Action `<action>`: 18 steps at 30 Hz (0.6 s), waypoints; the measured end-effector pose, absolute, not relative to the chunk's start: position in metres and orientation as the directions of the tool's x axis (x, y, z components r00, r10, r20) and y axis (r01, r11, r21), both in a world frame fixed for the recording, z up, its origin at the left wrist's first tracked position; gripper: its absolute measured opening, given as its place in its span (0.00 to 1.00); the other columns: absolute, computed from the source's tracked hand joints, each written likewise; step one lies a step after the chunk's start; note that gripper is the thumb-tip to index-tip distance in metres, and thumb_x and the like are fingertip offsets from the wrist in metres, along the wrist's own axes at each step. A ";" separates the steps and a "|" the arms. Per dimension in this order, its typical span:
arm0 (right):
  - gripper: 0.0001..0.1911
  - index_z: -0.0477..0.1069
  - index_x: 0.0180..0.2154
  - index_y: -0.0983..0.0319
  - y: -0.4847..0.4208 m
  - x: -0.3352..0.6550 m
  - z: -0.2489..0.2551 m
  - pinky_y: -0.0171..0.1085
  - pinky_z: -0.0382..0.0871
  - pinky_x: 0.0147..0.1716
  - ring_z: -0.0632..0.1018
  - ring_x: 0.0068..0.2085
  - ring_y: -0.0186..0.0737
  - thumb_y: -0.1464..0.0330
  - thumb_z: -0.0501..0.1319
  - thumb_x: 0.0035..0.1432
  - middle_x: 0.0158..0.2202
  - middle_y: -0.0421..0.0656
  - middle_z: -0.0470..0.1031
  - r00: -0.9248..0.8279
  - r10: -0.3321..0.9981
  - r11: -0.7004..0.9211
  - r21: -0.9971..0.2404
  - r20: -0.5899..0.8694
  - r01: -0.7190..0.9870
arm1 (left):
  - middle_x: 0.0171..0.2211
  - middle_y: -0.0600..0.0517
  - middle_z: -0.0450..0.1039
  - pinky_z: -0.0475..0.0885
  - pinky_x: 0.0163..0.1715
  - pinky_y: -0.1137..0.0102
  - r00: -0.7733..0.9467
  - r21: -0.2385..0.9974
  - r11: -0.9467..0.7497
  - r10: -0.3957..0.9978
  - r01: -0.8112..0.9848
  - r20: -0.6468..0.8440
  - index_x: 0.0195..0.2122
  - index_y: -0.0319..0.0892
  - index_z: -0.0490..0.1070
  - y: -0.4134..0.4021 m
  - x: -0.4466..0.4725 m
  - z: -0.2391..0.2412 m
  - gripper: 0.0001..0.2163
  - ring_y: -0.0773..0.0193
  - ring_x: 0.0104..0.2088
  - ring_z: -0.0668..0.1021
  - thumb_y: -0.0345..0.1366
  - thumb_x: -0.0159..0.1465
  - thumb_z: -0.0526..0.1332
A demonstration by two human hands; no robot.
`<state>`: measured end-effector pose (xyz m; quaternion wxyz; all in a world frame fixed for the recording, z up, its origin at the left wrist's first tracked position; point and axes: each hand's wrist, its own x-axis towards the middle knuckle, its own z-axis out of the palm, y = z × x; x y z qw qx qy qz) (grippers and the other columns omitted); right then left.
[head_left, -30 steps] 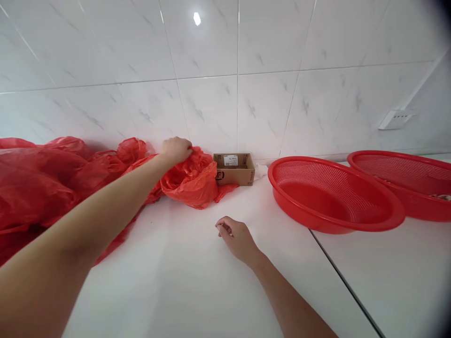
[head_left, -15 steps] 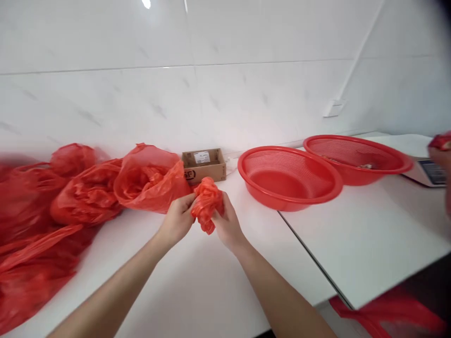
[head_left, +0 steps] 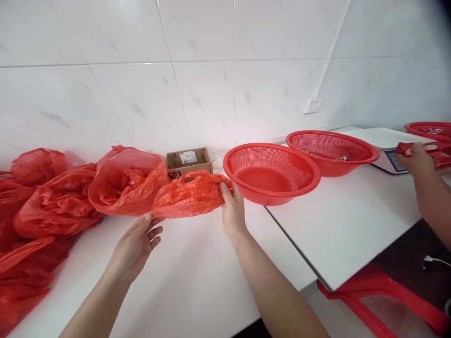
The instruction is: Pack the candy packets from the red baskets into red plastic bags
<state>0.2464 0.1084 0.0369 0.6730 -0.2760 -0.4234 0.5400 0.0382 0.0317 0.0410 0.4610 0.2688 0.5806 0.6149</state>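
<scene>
A red plastic bag (head_left: 190, 195) is stretched out flat above the white counter (head_left: 197, 281). My right hand (head_left: 230, 211) pinches its right end, next to a handle hole. My left hand (head_left: 136, 244) is under the bag's left end, fingers spread, fingertips touching the lower edge. Behind it stands another, puffed-up red bag (head_left: 127, 185).
A heap of red bags (head_left: 38, 211) fills the left side. A small cardboard box (head_left: 189, 162) sits at the wall. Two red mesh baskets (head_left: 271, 171) (head_left: 331, 150) stand to the right. Another person's hand (head_left: 417, 159) holds something red by a scale (head_left: 389, 159). A red stool (head_left: 384, 300) is below.
My left hand took a bag from the pile; both hands crumpled it together, then pulled it apart so it is spread out. The view swung right, showing another person's arm.
</scene>
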 end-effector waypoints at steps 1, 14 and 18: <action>0.16 0.68 0.45 0.59 0.110 0.249 0.037 0.39 0.72 0.44 0.76 0.47 0.42 0.57 0.55 0.61 0.47 0.46 0.75 0.090 0.956 0.288 -0.834 0.279 -0.471 | 0.41 0.53 0.73 0.71 0.29 0.73 -0.469 0.991 0.063 0.876 -0.116 -0.111 0.39 0.49 0.73 0.029 0.042 0.041 0.09 0.65 0.35 0.75 0.43 0.59 0.64; 0.19 0.72 0.44 0.59 0.098 0.246 0.038 0.35 0.71 0.43 0.75 0.43 0.39 0.73 0.53 0.50 0.41 0.40 0.76 -0.281 0.899 0.222 -0.903 0.335 -0.367 | 0.33 0.52 0.75 0.67 0.36 0.65 -0.198 0.744 -0.115 0.927 0.658 0.318 0.34 0.49 0.74 0.028 0.071 0.064 0.11 0.56 0.36 0.74 0.48 0.63 0.58; 0.15 0.68 0.42 0.58 0.114 0.256 0.029 0.33 0.70 0.40 0.74 0.41 0.36 0.73 0.52 0.52 0.40 0.39 0.74 0.028 0.968 0.238 -0.877 0.249 -0.418 | 0.25 0.55 0.67 0.63 0.30 0.67 -0.348 0.912 -0.125 0.897 0.391 0.273 0.27 0.47 0.69 0.018 0.038 0.053 0.15 0.61 0.28 0.68 0.51 0.63 0.57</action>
